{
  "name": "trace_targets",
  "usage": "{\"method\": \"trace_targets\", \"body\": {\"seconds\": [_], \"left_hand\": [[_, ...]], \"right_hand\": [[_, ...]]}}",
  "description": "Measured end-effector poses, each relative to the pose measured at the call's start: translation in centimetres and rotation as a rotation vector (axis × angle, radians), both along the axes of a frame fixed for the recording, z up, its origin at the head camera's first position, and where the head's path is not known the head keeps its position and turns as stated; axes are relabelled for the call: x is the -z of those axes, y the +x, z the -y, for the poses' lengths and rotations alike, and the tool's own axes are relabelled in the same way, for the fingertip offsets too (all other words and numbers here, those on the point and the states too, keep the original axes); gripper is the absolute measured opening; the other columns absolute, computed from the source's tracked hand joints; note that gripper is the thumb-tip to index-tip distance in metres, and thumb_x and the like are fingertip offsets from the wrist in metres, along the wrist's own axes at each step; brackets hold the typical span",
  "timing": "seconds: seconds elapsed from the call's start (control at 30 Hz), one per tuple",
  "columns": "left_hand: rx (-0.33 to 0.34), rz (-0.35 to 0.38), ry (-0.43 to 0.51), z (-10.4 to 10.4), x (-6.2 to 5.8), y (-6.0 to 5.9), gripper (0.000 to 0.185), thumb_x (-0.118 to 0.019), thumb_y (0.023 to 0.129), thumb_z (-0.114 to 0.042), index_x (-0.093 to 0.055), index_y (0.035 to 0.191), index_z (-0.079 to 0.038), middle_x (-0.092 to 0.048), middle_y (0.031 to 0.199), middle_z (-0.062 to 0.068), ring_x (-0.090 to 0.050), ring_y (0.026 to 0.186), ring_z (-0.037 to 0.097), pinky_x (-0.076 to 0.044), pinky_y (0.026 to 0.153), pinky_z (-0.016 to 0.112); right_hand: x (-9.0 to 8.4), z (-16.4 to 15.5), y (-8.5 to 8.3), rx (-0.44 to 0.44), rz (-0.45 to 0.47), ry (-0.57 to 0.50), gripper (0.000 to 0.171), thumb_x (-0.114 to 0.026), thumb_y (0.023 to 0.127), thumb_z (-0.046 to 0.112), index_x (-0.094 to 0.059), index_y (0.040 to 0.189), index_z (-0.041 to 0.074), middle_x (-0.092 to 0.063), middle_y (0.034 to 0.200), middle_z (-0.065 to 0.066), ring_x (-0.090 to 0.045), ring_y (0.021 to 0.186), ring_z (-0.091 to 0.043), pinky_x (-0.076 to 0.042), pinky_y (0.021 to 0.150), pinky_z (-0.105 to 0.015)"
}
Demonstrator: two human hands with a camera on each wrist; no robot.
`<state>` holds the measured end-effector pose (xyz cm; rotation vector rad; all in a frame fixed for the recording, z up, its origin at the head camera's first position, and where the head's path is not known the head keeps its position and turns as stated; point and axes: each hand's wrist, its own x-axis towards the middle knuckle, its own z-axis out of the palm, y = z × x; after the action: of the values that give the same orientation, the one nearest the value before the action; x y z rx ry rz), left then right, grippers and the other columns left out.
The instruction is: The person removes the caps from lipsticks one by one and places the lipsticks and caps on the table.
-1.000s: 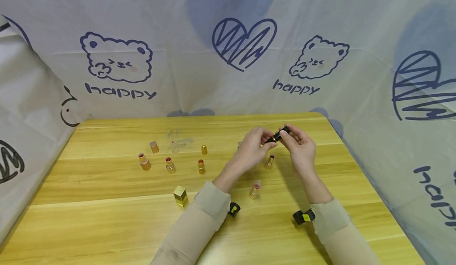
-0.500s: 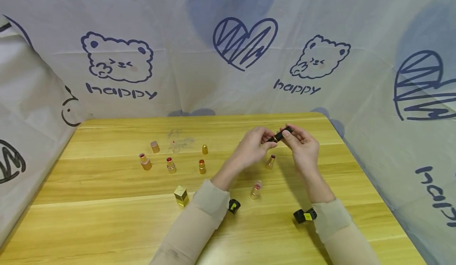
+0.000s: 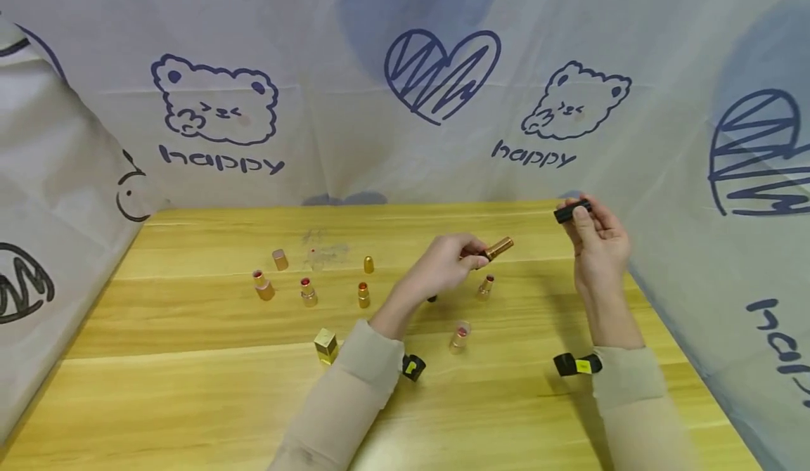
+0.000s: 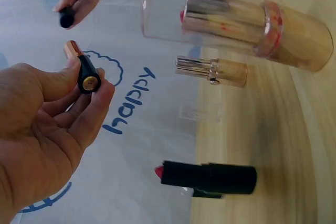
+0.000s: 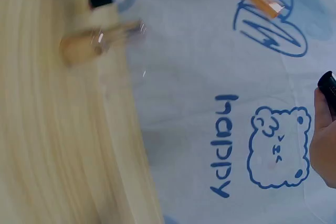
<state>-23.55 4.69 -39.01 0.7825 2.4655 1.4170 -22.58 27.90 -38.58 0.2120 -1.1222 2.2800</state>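
Head view: the left hand [image 3: 451, 263] holds a black-and-copper lipstick tube [image 3: 500, 247] in a narrow grip; the right hand [image 3: 602, 256] pinches a black cylindrical cap [image 3: 567, 213], both above the wood-grain counter [image 3: 190, 408]. Only the left wrist view shows the tube's round gold label [image 4: 91, 83], unreadable. Right wrist view: white cloth [image 5: 194, 51] reading "happy".

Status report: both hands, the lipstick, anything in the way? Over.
Left hand pinching lipstick, gold part exposed. Right hand holding black cap, apart from it. Nothing visible in the gap.
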Motion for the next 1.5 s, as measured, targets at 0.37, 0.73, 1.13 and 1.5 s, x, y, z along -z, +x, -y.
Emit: {"method": "trace_targets", "body": {"seconds": [0.37, 0.73, 1.13, 1.5], "left_hand": [[-0.037, -0.054, 0.038, -1.3, -0.1, -0.1, 0.024, -0.069, 0.103, -0.021, -0.068, 0.123, -0.008, -0.07, 0.106, -0.003, -0.064, 0.097, 0.008, -0.055, 0.085, 0.021], [0.068, -0.032, 0.019, -2.8, 0.4, -2.2, 0.024, -0.076, 0.095, -0.011, -0.066, 0.116, -0.007, -0.069, 0.106, 0.001, -0.066, 0.093, 0.008, -0.058, 0.072, 0.018], [0.298, -0.127, -0.16, -4.5, 0.4, -3.8, 0.023, -0.076, 0.093, -0.009, -0.065, 0.114, -0.009, -0.067, 0.104, -0.001, -0.064, 0.094, 0.008, -0.052, 0.08, 0.016], [0.414, -0.263, -0.506, -6.6, 0.1, -3.6, 0.014, -0.075, 0.097, -0.019, -0.065, 0.106, -0.015, -0.064, 0.095, -0.005, -0.062, 0.085, 0.009, -0.052, 0.074, 0.022]], "right_hand": [[1.4, -0.5, -0.5, 0.002, 0.132, 0.16, 0.035, -0.073, 0.092, -0.007, -0.065, 0.125, -0.015, -0.074, 0.102, -0.017, -0.075, 0.097, -0.028, -0.059, 0.091, -0.036], [2.8, -1.8, -2.4, -0.043, 0.263, 0.426, 0.029, -0.073, 0.094, -0.004, -0.071, 0.123, -0.002, -0.075, 0.108, -0.008, -0.072, 0.099, -0.017, -0.059, 0.09, -0.028], [4.7, -3.5, -4.8, -0.028, 0.526, 1.046, 0.043, -0.071, 0.101, 0.025, -0.064, 0.137, 0.001, -0.062, 0.137, -0.017, -0.066, 0.101, 0.001, -0.052, 0.084, -0.012], [6.5, -4.3, -7.1, -0.103, 0.572, 1.262, 0.04, -0.067, 0.102, 0.012, -0.062, 0.139, -0.001, -0.062, 0.137, -0.024, -0.065, 0.12, -0.041, -0.056, 0.078, -0.02]]}}
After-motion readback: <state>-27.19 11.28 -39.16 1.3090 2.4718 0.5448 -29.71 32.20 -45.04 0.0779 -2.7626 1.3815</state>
